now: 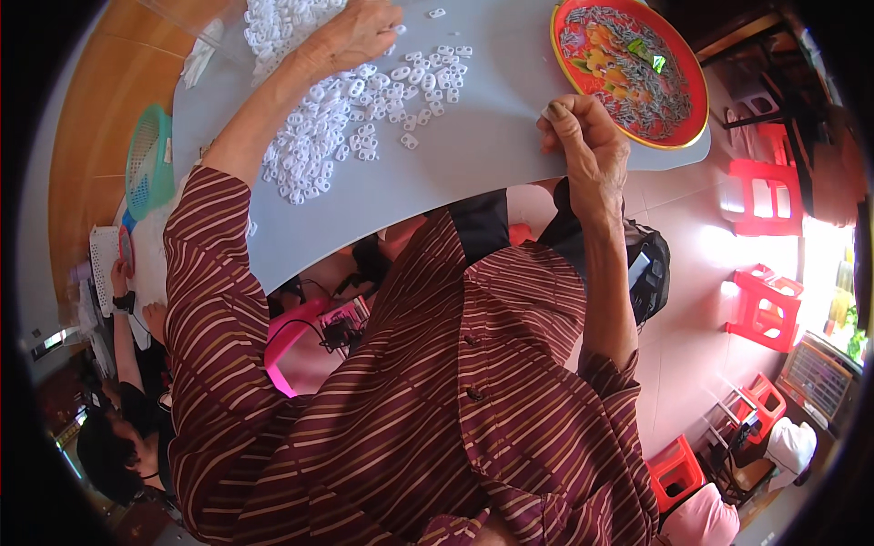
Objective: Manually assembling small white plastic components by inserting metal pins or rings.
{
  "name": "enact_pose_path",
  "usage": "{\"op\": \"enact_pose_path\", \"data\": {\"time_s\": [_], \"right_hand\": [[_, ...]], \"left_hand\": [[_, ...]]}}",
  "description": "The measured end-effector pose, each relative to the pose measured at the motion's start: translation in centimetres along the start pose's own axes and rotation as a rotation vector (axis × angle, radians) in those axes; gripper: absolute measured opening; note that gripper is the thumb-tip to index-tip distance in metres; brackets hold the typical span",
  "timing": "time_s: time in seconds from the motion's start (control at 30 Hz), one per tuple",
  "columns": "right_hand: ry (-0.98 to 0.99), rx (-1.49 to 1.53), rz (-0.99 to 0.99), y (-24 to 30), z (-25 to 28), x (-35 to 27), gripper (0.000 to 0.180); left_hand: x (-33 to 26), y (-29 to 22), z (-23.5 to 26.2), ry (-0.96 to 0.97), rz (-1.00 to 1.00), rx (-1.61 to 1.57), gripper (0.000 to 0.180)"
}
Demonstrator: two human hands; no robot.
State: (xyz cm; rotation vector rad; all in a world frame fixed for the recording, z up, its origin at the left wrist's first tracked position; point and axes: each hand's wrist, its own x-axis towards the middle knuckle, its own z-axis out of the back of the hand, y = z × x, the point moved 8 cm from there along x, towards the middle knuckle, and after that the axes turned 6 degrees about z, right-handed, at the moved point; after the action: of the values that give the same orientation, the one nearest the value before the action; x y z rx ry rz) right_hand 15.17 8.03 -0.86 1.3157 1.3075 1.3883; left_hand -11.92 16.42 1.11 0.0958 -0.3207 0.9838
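My left hand (pixel 358 35) reaches over the far left part of the grey table, its fingers curled together. A small white plastic piece with holes (pixel 399 29) shows at its fingertips. Under and around that wrist spreads a heap of the same white pieces (pixel 305 150). My right hand (pixel 590 141) hovers above the table's near right part, thumb pressed to the fingers in a pinch. Whatever it holds is too small and hidden to make out. Just beyond it lies a red round tray (pixel 696 118) with a yellow rim, holding many small grey metal pins (pixel 669 96) and a shiny green scrap.
The grey table (pixel 482 136) has a curved near edge above my lap. A green basket (pixel 150 159) stands at its left, near another person (pixel 123 446). Red plastic stools (pixel 765 309) stand on the tiled floor at right. A pink stool (pixel 291 350) sits below the table.
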Motion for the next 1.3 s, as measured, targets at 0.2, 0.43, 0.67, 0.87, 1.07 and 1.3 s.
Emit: {"op": "enact_pose_path", "data": {"time_s": [0.2,0.43,0.67,0.87,1.07,1.3], "right_hand": [[-0.010,-0.019,0.006,0.3,0.2,-0.1,0.020],[-0.025,0.063,0.099,0.4,0.5,-0.2,0.018],[-0.031,0.152,0.095,0.3,0.9,0.1,0.017],[-0.062,0.295,0.022,0.1,0.6,0.2,0.017],[-0.047,0.365,0.060,-0.1,-0.4,0.4,0.018],[-0.041,0.309,0.122,0.3,-0.8,0.4,0.017]], "left_hand": [[1.5,-2.8,0.3,0.094,0.134,-0.184,0.009],[2.3,-6.4,-0.3,0.175,0.401,-1.013,0.021],[2.7,-13.8,-1.9,0.361,0.427,-1.431,0.024],[2.4,-14.6,-3.4,0.373,0.416,-1.487,0.024],[1.9,-14.9,-1.1,0.079,0.291,-1.074,0.015],[1.1,-15.7,0.6,-0.073,0.299,-0.755,0.017]]}}
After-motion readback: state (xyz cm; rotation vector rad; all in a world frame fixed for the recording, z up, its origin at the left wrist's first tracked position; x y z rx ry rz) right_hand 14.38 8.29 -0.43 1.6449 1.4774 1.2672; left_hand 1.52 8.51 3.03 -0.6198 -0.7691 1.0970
